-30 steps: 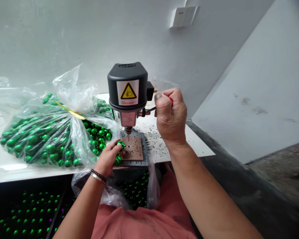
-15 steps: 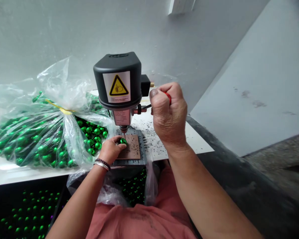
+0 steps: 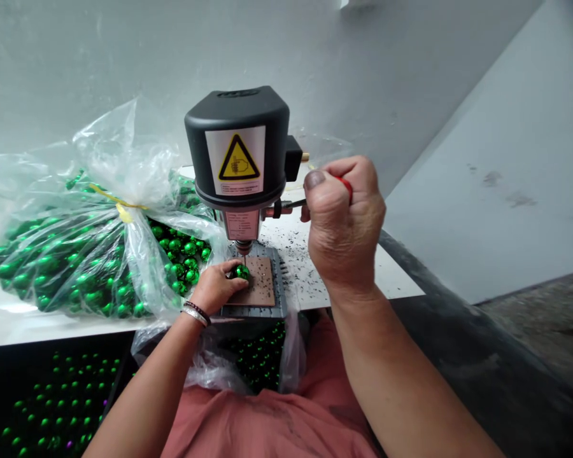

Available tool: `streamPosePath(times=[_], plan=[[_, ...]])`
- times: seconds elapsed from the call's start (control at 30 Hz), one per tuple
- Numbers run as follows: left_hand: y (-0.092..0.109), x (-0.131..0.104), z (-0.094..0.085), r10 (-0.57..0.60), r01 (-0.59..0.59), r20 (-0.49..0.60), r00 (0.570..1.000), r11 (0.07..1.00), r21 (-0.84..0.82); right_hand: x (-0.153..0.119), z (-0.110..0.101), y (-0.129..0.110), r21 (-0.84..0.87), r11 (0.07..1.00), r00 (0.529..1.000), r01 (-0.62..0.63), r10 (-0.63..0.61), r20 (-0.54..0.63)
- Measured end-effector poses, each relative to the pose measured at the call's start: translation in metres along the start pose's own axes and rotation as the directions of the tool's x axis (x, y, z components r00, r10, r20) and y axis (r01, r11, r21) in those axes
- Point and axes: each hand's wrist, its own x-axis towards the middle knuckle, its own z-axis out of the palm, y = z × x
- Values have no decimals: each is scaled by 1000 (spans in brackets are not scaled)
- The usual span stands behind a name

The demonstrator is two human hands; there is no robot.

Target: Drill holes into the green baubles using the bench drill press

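One green ball [image 3: 242, 272] sits pinched in the left hand [image 3: 214, 286].

Red knob [image 3: 348, 187] mostly hidden

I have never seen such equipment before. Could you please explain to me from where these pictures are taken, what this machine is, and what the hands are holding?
The view comes from a camera worn on the person's head, looking forward and down. The black machine looks like a small bench drill: a thin bit points downward, and a yellow warning sign is on its front. The bare left hand holds a shiny green ball by the bit, over a brown board; whether the bit touches it, I cannot tell. The bare right hand grips a red handle at the machine's side. Dark shavings are scattered on the white table, and a tied clear bag of similar balls lies to the left.
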Motion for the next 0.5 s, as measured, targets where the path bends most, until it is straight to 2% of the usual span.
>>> streamPosePath(times=[0.1,0.27,0.4,0.5], plan=[[0,0,-3,39,-39,19,999,999,11,0,0,2,-36,999,999,34,-34,14],[9,6,-5,121,-128,58,991,982,142,-1,-1,5,-59,997,998,55,-53,23],[9,10,-4,144,-159,106,984,977,144,-1,-2,5,-60,997,998,52,-50,32],[5,9,-2,199,-212,98,975,965,152,-2,-2,5,-60,997,998,55,-52,46]])
